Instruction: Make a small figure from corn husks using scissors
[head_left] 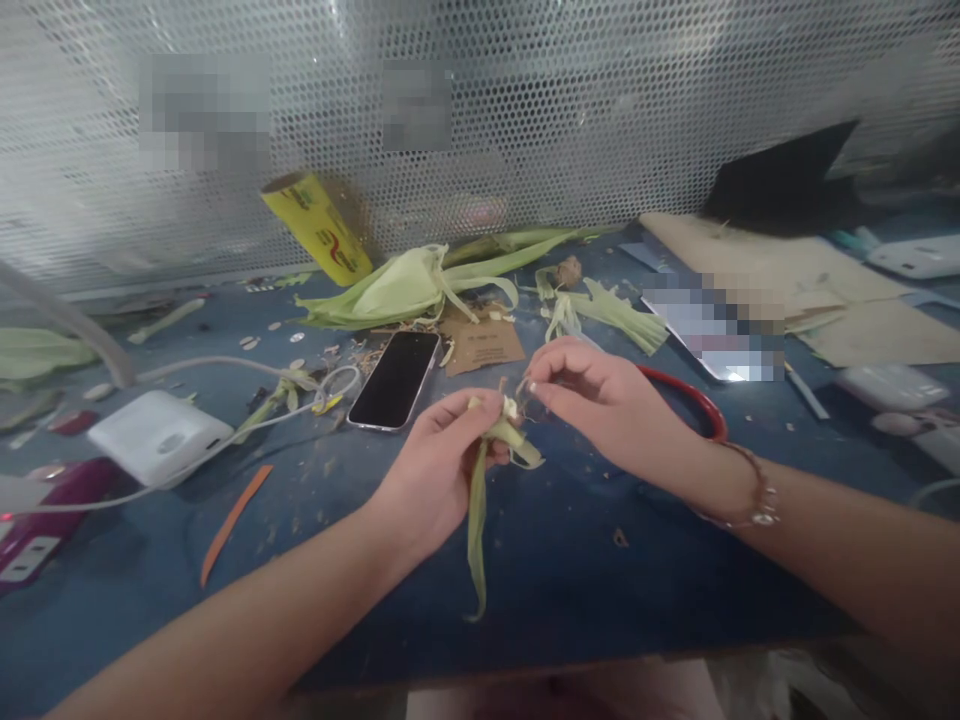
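A grey perforated metal panel [525,110] rises behind the blue tabletop [360,610]. Near it tilts 1 hollow yellow printed tube [319,230]. A black-screened smartphone [394,380] lies flat beside a small printed brown cardboard piece [484,343]. At left are a white rounded plastic box [157,435], a thin orange strip [232,521], and a magenta item [82,482] with 2 pale rectangles, perhaps a power strip.

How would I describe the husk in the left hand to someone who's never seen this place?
Find the blue table, then the left hand near its middle. Gripped there is a small, pale green husk, with a long, narrow strip trailing toward the person. The big husk farther back lies by the yellow tube; this one is hand-held.
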